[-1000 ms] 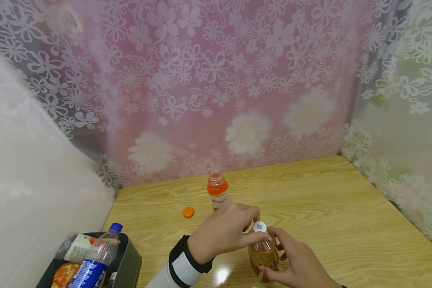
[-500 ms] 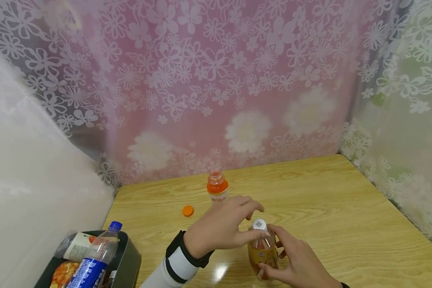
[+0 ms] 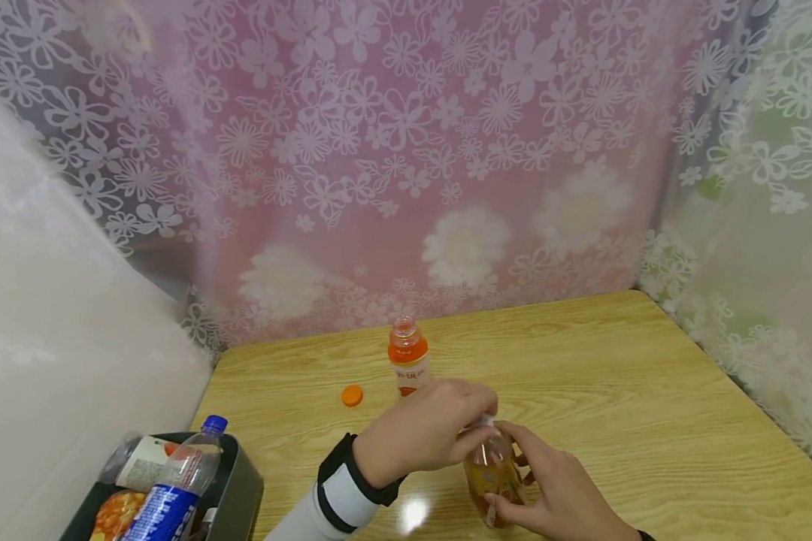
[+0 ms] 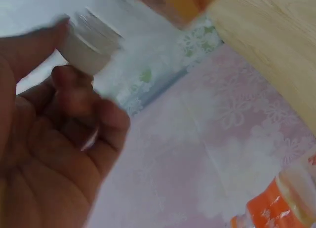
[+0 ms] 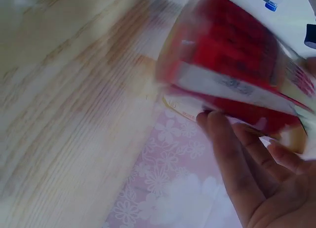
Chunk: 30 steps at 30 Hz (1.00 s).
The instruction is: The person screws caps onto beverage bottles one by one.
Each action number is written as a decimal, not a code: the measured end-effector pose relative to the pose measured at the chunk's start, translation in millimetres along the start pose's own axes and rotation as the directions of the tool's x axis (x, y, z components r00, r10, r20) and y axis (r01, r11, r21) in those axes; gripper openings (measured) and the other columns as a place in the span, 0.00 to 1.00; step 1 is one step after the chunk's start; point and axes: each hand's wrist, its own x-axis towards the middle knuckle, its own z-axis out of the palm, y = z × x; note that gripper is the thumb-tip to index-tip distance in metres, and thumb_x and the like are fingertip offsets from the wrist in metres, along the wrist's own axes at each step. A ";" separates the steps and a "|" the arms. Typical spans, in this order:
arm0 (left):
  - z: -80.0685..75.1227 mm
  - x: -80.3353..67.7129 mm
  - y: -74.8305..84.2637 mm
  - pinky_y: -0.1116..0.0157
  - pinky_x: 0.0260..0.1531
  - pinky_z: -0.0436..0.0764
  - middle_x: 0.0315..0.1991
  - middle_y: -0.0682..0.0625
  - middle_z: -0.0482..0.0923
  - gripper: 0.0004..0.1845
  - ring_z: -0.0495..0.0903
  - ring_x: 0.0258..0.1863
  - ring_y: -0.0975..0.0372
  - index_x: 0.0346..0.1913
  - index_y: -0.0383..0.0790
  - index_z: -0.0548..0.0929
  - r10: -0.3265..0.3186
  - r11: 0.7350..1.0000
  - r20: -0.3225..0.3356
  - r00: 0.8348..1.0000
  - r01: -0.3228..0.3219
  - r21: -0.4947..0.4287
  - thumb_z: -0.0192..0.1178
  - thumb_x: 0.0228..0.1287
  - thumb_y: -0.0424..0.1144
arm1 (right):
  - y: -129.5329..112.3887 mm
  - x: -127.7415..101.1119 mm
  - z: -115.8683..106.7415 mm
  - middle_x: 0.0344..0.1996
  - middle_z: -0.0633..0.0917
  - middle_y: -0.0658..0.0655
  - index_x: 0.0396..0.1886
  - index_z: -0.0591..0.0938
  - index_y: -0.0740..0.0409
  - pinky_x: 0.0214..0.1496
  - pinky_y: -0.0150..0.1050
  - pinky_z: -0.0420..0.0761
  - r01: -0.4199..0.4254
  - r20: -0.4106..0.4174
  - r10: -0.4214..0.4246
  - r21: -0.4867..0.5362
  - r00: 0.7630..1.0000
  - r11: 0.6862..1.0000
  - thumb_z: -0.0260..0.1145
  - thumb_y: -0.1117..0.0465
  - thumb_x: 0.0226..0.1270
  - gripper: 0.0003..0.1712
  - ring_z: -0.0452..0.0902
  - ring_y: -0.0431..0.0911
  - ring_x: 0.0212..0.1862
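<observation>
A clear bottle with a yellow label point(image 3: 492, 485) stands near the front of the table. My right hand point(image 3: 560, 490) grips its body from the right, thumb in front. From the left, my left hand point(image 3: 428, 430) reaches over the top and pinches the white cap point(image 4: 89, 49), which the fingers mostly hide in the head view. The right wrist view shows a red and white side of the label point(image 5: 232, 45), blurred. Behind my left hand stands an uncapped bottle with an orange neck band point(image 3: 407, 352); its lower part is hidden.
An orange cap point(image 3: 352, 395) lies on the wooden table point(image 3: 582, 361), left of the uncapped bottle. At the front left a dark bin point(image 3: 243, 481) holds a blue-capped bottle point(image 3: 183, 481) and other packages. Floral curtains point(image 3: 446, 150) hang behind and at the right.
Half a second ago my left fingers were lifted and spread off the white cap; now they curl round it again. My right hand has kept its grip on the bottle.
</observation>
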 end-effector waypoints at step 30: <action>0.1 -2.4 -0.5 0.80 0.38 0.66 0.37 0.61 0.76 0.07 0.70 0.34 0.71 0.48 0.48 0.80 0.112 0.992 0.057 0.992 -0.108 -0.072 0.58 0.76 0.45 | 1.7 1.0 0.7 0.53 0.84 0.46 0.73 0.68 0.46 0.30 0.33 0.85 0.125 -0.058 -0.119 0.113 0.991 0.986 0.81 0.52 0.56 0.47 0.86 0.41 0.42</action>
